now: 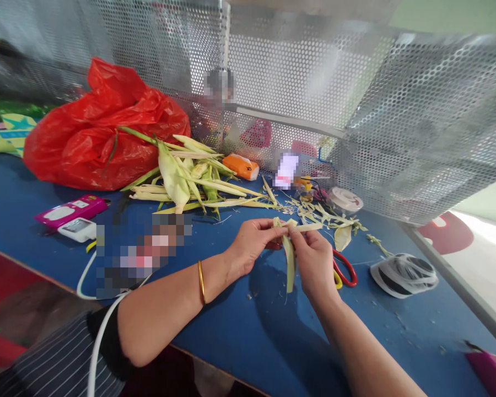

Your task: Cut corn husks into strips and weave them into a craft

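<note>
My left hand (pixel 254 242) and my right hand (pixel 314 259) meet above the blue table (pixel 240 325), both pinching a pale green corn-husk strip (pixel 290 262) that hangs down between them. A second strip crosses it at the top by my fingertips. Red-handled scissors (pixel 347 273) lie on the table just behind my right hand. A gold bangle sits on my left wrist.
A pile of corn husks (pixel 186 179) lies in front of a red plastic bag (pixel 99 138). Husk scraps (pixel 326 218), a tape roll (pixel 345 199), a spool of thread (pixel 403 274), an orange tool (pixel 242 166) and pink and white devices (pixel 72 212) surround them. A perforated metal screen (pixel 355 110) closes the back.
</note>
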Motion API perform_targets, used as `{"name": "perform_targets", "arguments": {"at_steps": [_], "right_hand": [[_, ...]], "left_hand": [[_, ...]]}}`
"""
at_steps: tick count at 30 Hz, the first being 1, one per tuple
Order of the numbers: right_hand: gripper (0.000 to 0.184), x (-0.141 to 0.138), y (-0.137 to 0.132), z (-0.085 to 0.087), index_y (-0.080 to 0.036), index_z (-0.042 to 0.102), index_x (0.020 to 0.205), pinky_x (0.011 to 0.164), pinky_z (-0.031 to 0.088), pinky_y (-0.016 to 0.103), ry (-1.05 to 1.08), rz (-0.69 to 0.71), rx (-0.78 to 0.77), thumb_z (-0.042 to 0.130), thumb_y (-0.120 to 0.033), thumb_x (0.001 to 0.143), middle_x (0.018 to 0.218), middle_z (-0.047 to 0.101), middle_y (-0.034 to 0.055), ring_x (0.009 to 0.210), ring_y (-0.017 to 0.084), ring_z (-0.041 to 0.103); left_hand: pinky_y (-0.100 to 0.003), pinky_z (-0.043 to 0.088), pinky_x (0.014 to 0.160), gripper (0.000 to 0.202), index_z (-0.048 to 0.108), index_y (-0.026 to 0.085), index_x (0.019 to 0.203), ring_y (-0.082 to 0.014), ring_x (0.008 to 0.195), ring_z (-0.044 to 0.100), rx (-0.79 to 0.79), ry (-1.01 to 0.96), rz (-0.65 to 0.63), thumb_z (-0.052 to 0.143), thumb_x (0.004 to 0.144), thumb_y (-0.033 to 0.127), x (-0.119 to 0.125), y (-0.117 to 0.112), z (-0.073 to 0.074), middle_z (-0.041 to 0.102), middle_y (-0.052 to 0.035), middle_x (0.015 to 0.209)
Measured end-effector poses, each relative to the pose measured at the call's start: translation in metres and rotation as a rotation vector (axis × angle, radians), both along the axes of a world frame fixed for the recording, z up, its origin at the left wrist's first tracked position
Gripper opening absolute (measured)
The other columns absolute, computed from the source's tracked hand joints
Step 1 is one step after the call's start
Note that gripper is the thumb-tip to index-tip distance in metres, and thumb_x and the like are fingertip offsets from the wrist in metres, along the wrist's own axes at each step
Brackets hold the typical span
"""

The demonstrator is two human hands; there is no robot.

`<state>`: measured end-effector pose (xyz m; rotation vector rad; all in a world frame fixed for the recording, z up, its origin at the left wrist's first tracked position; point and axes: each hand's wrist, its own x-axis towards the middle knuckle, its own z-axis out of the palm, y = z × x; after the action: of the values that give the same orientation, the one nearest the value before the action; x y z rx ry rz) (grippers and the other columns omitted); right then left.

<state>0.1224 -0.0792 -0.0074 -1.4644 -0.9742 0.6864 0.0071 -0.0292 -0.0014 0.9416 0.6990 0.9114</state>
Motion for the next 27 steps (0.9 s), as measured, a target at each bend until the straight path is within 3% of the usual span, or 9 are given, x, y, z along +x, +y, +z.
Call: {"name": "perform_targets", "arguments": {"at_steps": [3,6,9,12,15,19,22,25,27], "right_hand": [[0.034,-0.003,-0.002,0.001,-0.020,0.057,0.079,0.044,0.044,0.027,0.129,0.103,-0.028,0.069,-0.052,0.075,0.057,0.064,-0.0019,0.043,0.014,0.053],[0.031,-0.004,-0.006,0.008,-0.021,0.059,0.099,0.047,0.048,0.028,0.088,0.203,0.021,0.066,-0.044,0.079,0.063,0.067,-0.0023,0.047,0.016,0.059],[0.032,0.000,-0.010,0.015,-0.023,0.063,0.115,0.060,0.053,0.030,-0.147,0.351,0.141,0.056,-0.034,0.086,0.081,0.072,0.0011,0.068,0.019,0.068],[0.031,0.008,-0.011,0.020,-0.025,0.071,0.109,0.075,0.053,0.032,-0.466,0.433,0.224,0.050,-0.021,0.086,0.096,0.073,0.0028,0.088,0.020,0.068],[0.027,0.018,-0.011,0.022,-0.025,0.073,0.104,0.075,0.051,0.031,-0.709,0.342,0.299,0.053,-0.018,0.087,0.092,0.072,0.0031,0.084,0.018,0.067],[0.017,0.026,-0.007,0.021,-0.024,0.073,0.086,0.070,0.048,0.031,-0.834,0.146,0.388,0.057,-0.026,0.088,0.088,0.067,0.0047,0.080,0.019,0.063],[0.019,0.028,-0.003,0.019,-0.022,0.066,0.078,0.066,0.044,0.028,-0.804,0.117,0.253,0.055,-0.031,0.090,0.079,0.066,0.0020,0.073,0.017,0.060],[0.025,0.028,-0.001,0.016,-0.022,0.057,0.071,0.053,0.034,0.025,-0.809,0.045,0.057,0.054,-0.038,0.089,0.058,0.057,-0.0034,0.054,0.013,0.049],[0.030,0.028,-0.001,0.016,-0.022,0.051,0.066,0.050,0.029,0.025,-0.834,0.004,0.013,0.054,-0.042,0.088,0.052,0.052,-0.0048,0.050,0.013,0.044]], "left_hand": [[-0.027,0.049,0.064,0.017,0.073,0.013,0.080,-0.0123,0.063,0.060,-0.035,-0.006,0.088,0.077,0.066,0.023,-0.002,0.005,0.000,0.068,-0.0034,0.073],[-0.026,0.048,0.060,0.012,0.072,0.013,0.077,-0.0113,0.060,0.059,-0.036,0.004,0.153,0.075,0.067,0.020,-0.005,0.010,0.000,0.067,-0.0024,0.070],[-0.024,0.047,0.058,0.007,0.071,0.014,0.073,-0.0105,0.058,0.058,-0.021,0.039,0.144,0.073,0.067,0.017,-0.005,0.011,0.000,0.066,-0.0015,0.067],[-0.023,0.045,0.056,0.005,0.072,0.014,0.073,-0.0100,0.056,0.058,-0.004,0.090,0.107,0.069,0.069,0.016,-0.005,0.009,0.002,0.066,-0.0017,0.065],[-0.020,0.041,0.052,0.008,0.074,0.014,0.076,-0.0095,0.056,0.058,0.030,0.151,0.050,0.069,0.071,0.017,-0.006,0.006,0.006,0.065,-0.0018,0.064],[-0.019,0.037,0.047,0.007,0.072,0.015,0.068,-0.0106,0.056,0.059,0.102,0.237,-0.114,0.073,0.066,0.021,-0.008,0.001,0.010,0.064,-0.0020,0.061],[-0.020,0.038,0.046,0.010,0.072,0.016,0.066,-0.0116,0.056,0.060,0.142,0.261,-0.230,0.075,0.063,0.025,-0.010,-0.001,0.013,0.064,-0.0023,0.061],[-0.020,0.040,0.047,0.014,0.072,0.015,0.069,-0.0139,0.061,0.063,0.129,0.250,-0.277,0.073,0.062,0.027,-0.011,0.000,0.014,0.065,-0.0030,0.063],[-0.021,0.040,0.048,0.016,0.072,0.014,0.071,-0.0154,0.063,0.064,0.111,0.233,-0.307,0.071,0.063,0.028,-0.012,0.001,0.014,0.064,-0.0035,0.063]]}}
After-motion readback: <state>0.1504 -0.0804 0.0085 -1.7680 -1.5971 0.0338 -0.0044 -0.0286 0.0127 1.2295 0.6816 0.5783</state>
